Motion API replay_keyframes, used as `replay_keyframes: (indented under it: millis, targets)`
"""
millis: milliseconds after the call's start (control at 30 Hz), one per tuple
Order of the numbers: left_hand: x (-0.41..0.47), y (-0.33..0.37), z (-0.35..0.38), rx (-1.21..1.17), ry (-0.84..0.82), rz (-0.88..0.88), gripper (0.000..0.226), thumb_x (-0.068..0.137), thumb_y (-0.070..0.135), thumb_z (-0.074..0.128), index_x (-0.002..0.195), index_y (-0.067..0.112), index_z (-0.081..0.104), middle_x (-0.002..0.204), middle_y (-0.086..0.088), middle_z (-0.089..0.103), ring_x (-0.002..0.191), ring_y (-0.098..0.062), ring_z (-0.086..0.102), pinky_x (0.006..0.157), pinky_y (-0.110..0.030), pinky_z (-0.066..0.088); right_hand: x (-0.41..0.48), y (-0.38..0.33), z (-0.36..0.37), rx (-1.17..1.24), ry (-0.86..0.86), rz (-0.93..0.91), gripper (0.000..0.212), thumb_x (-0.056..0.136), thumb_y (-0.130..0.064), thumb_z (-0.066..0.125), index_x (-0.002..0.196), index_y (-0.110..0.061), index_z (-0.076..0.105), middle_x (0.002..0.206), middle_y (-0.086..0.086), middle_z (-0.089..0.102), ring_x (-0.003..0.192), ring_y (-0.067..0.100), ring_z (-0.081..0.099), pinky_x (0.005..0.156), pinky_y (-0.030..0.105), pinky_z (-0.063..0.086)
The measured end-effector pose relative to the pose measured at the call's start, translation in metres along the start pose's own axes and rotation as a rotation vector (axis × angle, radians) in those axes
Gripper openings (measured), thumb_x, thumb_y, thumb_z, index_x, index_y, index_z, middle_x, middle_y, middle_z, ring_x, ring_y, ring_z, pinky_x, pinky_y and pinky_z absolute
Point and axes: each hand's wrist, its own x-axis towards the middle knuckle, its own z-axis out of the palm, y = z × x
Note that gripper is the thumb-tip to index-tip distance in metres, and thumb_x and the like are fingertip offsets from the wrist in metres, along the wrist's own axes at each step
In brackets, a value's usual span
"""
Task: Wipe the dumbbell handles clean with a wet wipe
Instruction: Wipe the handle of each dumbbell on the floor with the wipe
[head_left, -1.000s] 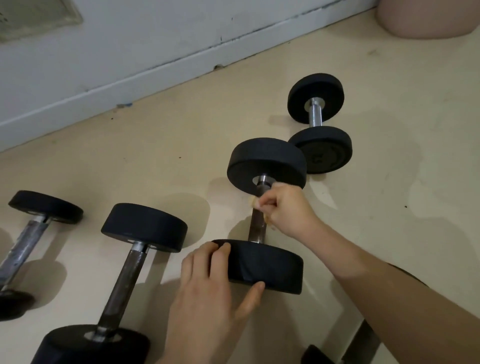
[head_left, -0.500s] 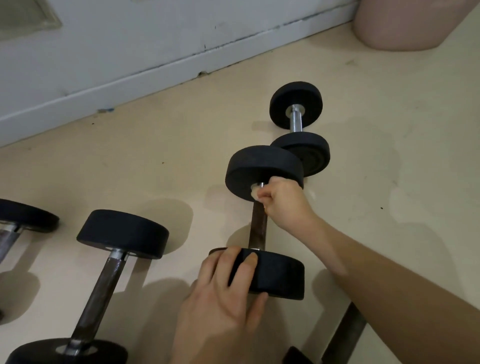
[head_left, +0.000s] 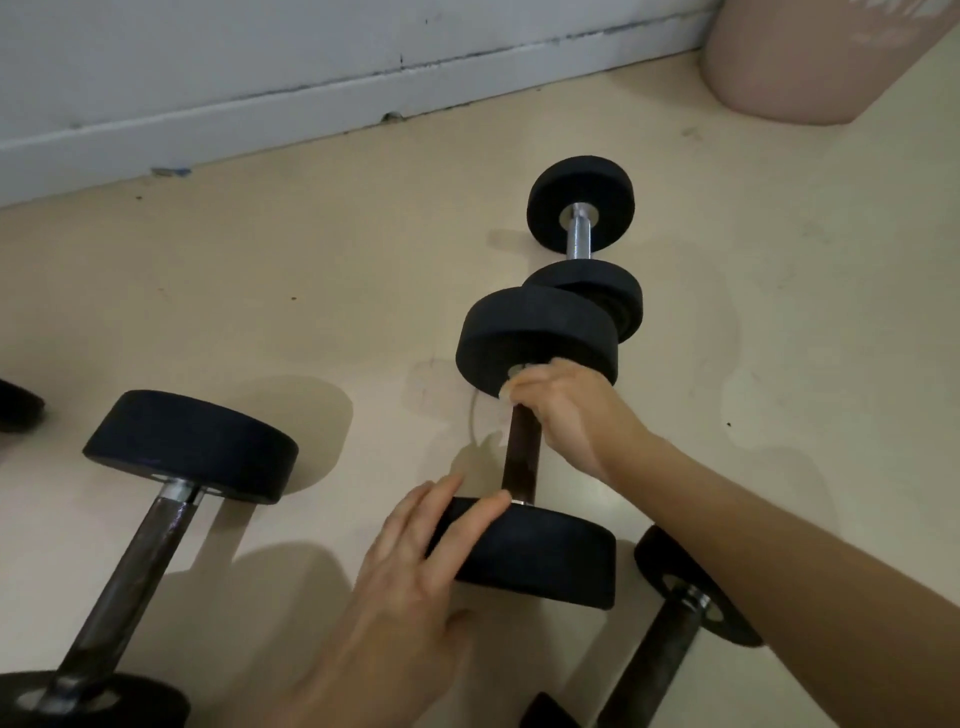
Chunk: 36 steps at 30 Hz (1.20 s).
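The dumbbell (head_left: 521, 470) is lying on the floor (head_left: 311, 291) at the centre of the frame. Its long axis is running almost straight up the picture, with the far head (head_left: 537, 338) pointing toward the wall (head_left: 260, 52) at the top and the near head (head_left: 545, 561) toward the bottom edge. The right hand (head_left: 569, 415) is clenching its grip round the top of the dark handle (head_left: 524, 439), just under the far head, and a pale wet wipe (head_left: 505, 391) is peeking out between fingers and bar. The left hand (head_left: 415, 566) is lying with straight fingers, grip released, on the near head. A smaller dumbbell (head_left: 579, 236) is sitting just beyond, and a bigger one (head_left: 156, 519) is lying at lower left.
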Motion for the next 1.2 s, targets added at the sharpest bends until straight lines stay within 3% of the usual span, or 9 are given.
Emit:
replay_keyframes:
  millis: [167,267,433,533,733,867,1033,1100,1200]
  targets:
    - [0.035,0.002,-0.019,0.17,-0.136,0.047,0.077,0.073,0.024,0.068,0.125,0.053,0.02,0.117,0.014,0.046,0.104,-0.011,0.051,0.084,-0.029,0.049,-0.014,0.001,0.001,0.015,0.01,0.076,0.019,0.086,-0.006,0.057,0.097,-0.013,0.072,0.1,0.009,0.067,0.097,0.028,0.06,0.088,0.039,0.046]
    - [0.051,0.015,-0.035,0.403,-0.246,0.184,0.059,0.074,0.03,0.064,0.119,0.042,0.027,0.098,0.008,0.05,0.085,-0.018,0.055,0.076,-0.037,0.042,-0.012,-0.001,-0.006,-0.012,0.052,0.169,0.012,0.084,-0.006,0.06,0.084,-0.017,0.065,0.088,0.006,0.063,0.092,0.03,0.061,0.083,0.035,0.048]
    - [0.069,0.031,-0.052,0.606,-0.353,0.346,0.048,0.078,0.028,0.062,0.112,0.034,0.029,0.088,0.003,0.052,0.067,-0.019,0.045,0.07,-0.036,0.029,-0.013,-0.002,0.009,0.072,0.062,0.299,0.023,0.087,-0.009,0.055,0.106,-0.015,0.067,0.106,0.008,0.062,0.099,0.026,0.058,0.087,0.032,0.046]
    - [0.084,0.037,-0.07,0.762,-0.459,0.452,0.058,0.079,0.023,0.065,0.122,0.033,0.028,0.088,0.001,0.042,0.068,-0.019,0.038,0.071,-0.037,0.022,-0.034,-0.008,0.016,0.183,-0.022,0.101,0.029,0.088,-0.005,0.053,0.103,-0.022,0.07,0.099,-0.002,0.068,0.096,0.016,0.061,0.088,0.031,0.049]
    - [0.09,0.045,-0.077,0.915,-0.543,0.523,0.066,0.081,0.021,0.064,0.131,0.031,0.022,0.103,-0.006,0.045,0.083,-0.025,0.048,0.077,-0.041,0.033,-0.041,0.0,0.021,0.19,0.231,0.377,0.027,0.084,0.0,0.054,0.104,-0.01,0.069,0.103,0.011,0.065,0.098,0.028,0.057,0.086,0.039,0.047]
    - [0.069,0.032,-0.072,0.522,-0.48,0.359,0.066,0.081,0.041,0.064,0.135,0.044,0.025,0.131,0.005,0.039,0.12,-0.017,0.042,0.1,-0.036,0.036,-0.048,-0.026,0.027,0.293,0.032,0.211,0.026,0.087,-0.008,0.055,0.104,-0.023,0.068,0.105,0.005,0.066,0.104,0.021,0.059,0.089,0.034,0.048]
    - [0.04,0.027,-0.062,0.319,-0.378,-0.003,0.06,0.091,0.06,0.037,0.139,0.061,0.001,0.159,0.006,-0.006,0.146,-0.017,0.002,0.118,-0.037,0.018,-0.054,-0.004,0.023,0.261,0.21,0.414,0.028,0.088,-0.008,0.056,0.109,-0.02,0.069,0.119,0.01,0.063,0.113,0.027,0.056,0.1,0.036,0.042]
    - [0.031,0.032,-0.052,0.317,-0.334,-0.005,0.058,0.091,0.062,0.032,0.14,0.06,0.002,0.16,-0.003,0.002,0.146,-0.022,0.011,0.117,-0.036,0.023,-0.067,-0.032,0.022,0.373,0.101,0.242,0.031,0.085,-0.003,0.056,0.108,-0.017,0.071,0.11,0.009,0.068,0.105,0.025,0.06,0.094,0.034,0.045]
    - [0.024,0.037,-0.04,0.4,-0.216,0.034,0.058,0.083,0.067,0.03,0.134,0.04,0.038,0.141,-0.015,0.048,0.124,-0.032,0.053,0.092,-0.043,0.052,-0.064,-0.02,0.019,0.293,0.083,0.244,0.025,0.088,-0.01,0.054,0.106,-0.017,0.069,0.103,0.007,0.069,0.099,0.024,0.062,0.091,0.034,0.046]
